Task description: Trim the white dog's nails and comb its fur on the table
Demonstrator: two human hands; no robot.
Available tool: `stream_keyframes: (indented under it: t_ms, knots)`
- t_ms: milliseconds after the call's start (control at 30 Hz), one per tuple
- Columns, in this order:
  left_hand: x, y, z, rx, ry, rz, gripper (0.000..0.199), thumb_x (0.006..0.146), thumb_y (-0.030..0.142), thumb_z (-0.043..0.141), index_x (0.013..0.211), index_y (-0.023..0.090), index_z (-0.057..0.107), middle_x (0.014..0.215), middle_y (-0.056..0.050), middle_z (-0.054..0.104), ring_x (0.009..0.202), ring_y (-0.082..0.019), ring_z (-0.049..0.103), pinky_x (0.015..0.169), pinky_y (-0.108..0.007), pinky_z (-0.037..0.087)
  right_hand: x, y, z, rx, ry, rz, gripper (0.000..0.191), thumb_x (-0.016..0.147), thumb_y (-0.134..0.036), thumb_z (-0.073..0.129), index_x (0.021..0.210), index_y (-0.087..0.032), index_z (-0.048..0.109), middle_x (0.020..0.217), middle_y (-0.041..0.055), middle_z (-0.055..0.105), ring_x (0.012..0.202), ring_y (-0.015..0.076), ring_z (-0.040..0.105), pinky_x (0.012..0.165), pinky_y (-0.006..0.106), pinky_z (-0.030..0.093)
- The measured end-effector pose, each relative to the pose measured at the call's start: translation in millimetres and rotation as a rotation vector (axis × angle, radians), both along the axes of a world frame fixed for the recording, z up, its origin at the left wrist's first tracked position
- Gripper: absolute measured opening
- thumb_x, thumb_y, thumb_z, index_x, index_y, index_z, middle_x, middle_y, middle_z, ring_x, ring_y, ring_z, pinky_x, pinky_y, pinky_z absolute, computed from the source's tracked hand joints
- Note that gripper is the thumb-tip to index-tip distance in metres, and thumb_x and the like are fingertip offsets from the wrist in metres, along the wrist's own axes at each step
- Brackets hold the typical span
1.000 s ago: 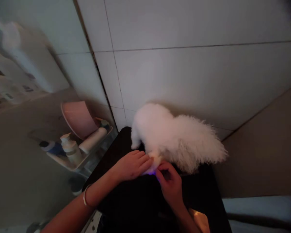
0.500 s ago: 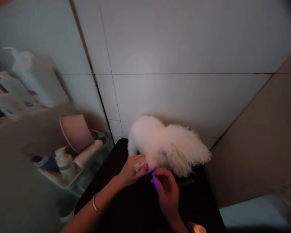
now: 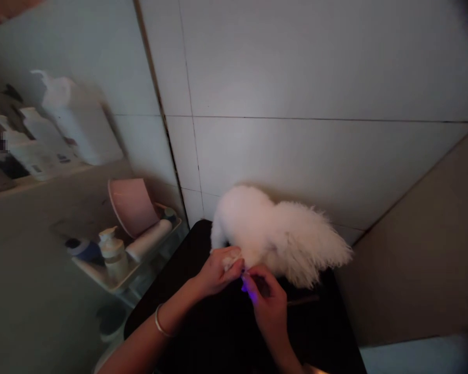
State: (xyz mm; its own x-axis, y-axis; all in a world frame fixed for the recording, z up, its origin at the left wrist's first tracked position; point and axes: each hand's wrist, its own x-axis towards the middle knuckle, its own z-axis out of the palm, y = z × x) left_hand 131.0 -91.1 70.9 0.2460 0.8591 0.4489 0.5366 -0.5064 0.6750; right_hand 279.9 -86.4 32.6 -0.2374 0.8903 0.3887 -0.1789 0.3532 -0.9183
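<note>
A white, fluffy dog [image 3: 249, 218] stands on a black-topped table [image 3: 218, 332], its shaggy head side to the right. My left hand [image 3: 220, 272] is closed round one of the dog's paws, and white fur pokes out between the fingers. Close against it, my right hand [image 3: 269, 296] has thumb and forefinger pinched together at the paw. Purple light falls on those fingertips. Whatever they pinch is too small and dark to make out. A thin brownish strip [image 3: 303, 300] lies on the table beyond my right hand.
Left of the table, a cart [image 3: 117, 285] carries a pink tub [image 3: 132, 205], a pump bottle [image 3: 113, 254], a white roll [image 3: 150, 240] and a dark blue bottle [image 3: 83, 249]. Large white bottles [image 3: 83, 124] stand on a ledge above. A tiled wall [image 3: 296, 78] rises behind the dog.
My right fingertips have come together and moved in against the paw in my left hand. The whole view has shifted slightly, so the surroundings sit further right.
</note>
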Motion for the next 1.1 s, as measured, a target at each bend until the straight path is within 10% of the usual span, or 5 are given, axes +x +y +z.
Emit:
stream_keyframes:
  t_ms: [1100]
  knots:
    - [-4.5,3.6,-0.2,-0.016,-0.101,0.021,0.036,0.092,0.031,0.032,0.061,0.014,0.041,0.063,0.001,0.04,0.059,-0.009,0.037,0.06,-0.022,0.031,-7.0,-3.5,-7.4,0.039,-0.023,-0.186,0.012,0.077,-0.023,0.064,0.083,-0.018,0.054,0.075,0.0,0.056,0.067,0.012,0.054,0.06,0.022,0.045]
